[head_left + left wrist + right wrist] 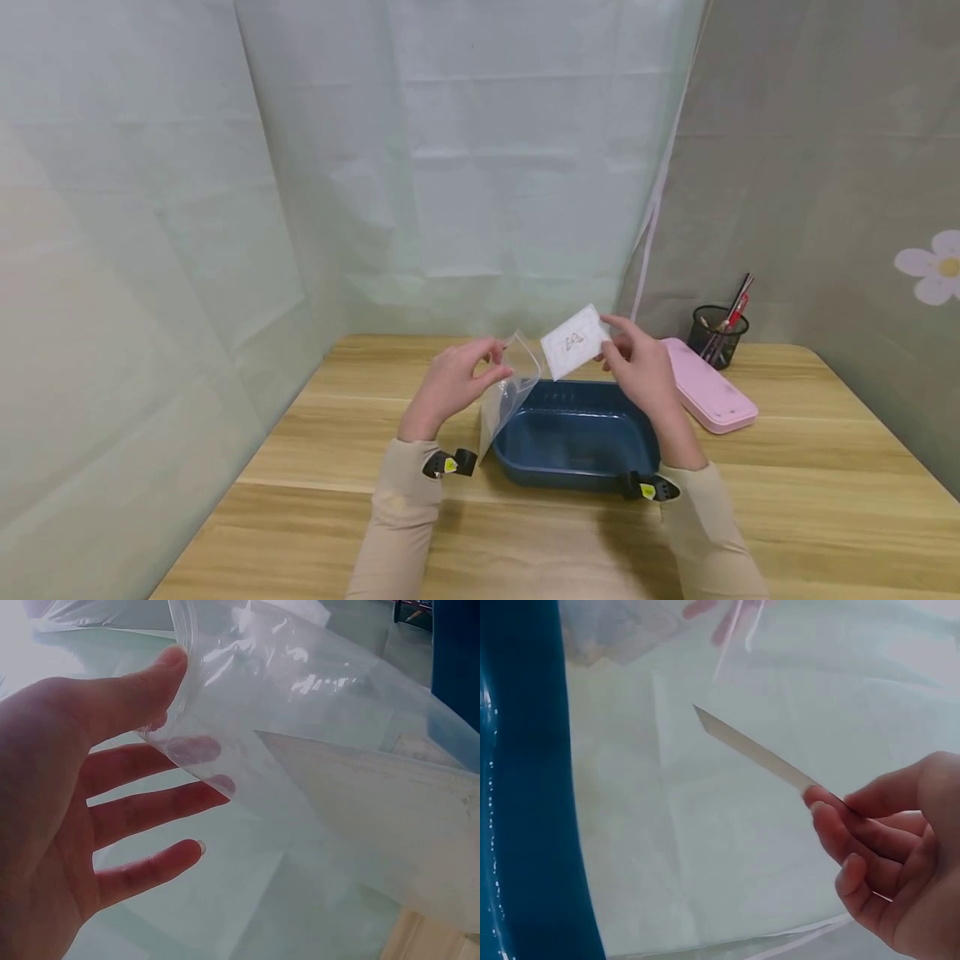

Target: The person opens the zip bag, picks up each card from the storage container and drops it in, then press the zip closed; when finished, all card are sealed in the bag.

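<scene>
Between thumb and fingers, my left hand (459, 377) pinches the top edge of a clear plastic bag (300, 682). The bag's mouth gapes toward the right, and a flat, pale sheet-like item (390, 795) sits lower inside it. My right hand (639, 360) pinches one edge of a white square card (572, 343) with a small dark drawing on its face. That card is tilted, held just right of the bag's mouth; it appears nearly edge-on in the right wrist view. Under both hands stands a dark blue plastic basin (577, 433), with the bag overlapping its left end.
Right of the basin lies a pink rectangular case (708, 387). Behind it stands a black mesh pen holder (717, 337) with several pens. Everything rests on a wooden table (315, 500), with pale curtains (480, 167) hanging behind and at the sides.
</scene>
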The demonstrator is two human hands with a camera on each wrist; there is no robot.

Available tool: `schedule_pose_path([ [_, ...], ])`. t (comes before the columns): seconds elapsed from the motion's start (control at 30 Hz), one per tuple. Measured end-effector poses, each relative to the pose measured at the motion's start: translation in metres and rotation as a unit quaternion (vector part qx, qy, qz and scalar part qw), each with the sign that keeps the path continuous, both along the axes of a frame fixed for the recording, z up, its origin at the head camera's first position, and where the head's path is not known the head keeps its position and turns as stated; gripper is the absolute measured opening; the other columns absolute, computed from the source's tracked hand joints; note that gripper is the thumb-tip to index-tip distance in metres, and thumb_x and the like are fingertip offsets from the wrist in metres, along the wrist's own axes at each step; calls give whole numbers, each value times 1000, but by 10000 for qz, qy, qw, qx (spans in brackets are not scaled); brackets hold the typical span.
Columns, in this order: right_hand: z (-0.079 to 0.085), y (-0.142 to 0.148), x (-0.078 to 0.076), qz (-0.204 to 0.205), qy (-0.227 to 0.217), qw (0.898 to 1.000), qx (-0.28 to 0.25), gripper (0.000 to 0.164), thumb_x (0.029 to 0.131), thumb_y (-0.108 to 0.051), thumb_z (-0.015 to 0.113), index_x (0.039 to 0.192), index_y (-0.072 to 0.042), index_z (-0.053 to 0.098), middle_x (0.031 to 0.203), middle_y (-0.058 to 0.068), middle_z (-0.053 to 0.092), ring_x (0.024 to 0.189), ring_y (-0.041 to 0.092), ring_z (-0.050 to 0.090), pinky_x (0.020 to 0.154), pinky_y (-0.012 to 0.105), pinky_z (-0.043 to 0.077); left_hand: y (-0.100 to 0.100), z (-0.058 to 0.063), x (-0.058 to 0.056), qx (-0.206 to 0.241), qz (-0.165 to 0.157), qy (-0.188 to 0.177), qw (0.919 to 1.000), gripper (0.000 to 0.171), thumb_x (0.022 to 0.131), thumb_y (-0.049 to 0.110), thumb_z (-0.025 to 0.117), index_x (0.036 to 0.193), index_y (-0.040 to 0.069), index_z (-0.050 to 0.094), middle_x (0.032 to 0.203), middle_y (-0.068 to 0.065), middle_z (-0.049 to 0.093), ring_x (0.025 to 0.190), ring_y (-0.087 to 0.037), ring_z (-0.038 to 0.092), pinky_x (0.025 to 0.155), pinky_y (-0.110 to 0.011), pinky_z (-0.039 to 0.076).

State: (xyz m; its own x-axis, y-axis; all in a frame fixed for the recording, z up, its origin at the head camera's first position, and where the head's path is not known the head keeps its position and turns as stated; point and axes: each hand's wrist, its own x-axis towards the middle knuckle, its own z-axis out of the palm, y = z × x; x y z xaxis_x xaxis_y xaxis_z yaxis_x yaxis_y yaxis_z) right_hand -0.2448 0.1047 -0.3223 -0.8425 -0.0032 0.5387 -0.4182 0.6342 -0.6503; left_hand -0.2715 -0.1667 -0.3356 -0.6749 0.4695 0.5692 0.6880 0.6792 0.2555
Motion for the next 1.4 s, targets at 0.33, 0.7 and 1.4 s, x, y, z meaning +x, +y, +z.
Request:
schedule_pose_path([
  [0.33, 10, -10, 13, -46, 334, 9959, -837, 36, 94, -5, 59, 130, -5, 58, 84, 21, 72, 58, 1, 56, 53, 16, 41, 8, -1, 0, 19, -26, 73, 10000, 25, 88, 33, 70, 99, 12, 62, 92, 1, 68, 78, -16, 63, 71, -33, 49],
  [0.7, 7, -22, 16, -106, 299, 9953, -919, 35, 93, -7, 61, 127, -6, 61, 82, 18, 73, 59, 17, 61, 50, 19, 39, 14, 0, 1, -5, -39, 234, 9997, 26, 85, 32, 73, 98, 13, 62, 96, 0, 69, 83, -20, 67, 71, -34, 50],
  [1.4, -13, -52, 12, 53, 302, 9984, 465, 32, 88, -5, 61, 120, -4, 64, 75, 8, 73, 58, 14, 59, 55, 25, 43, 20, -5, 0, -227, -119, 586, 9980, 25, 85, 34, 73, 97, 16, 59, 100, 2, 67, 82, -16, 65, 73, -35, 50],
])
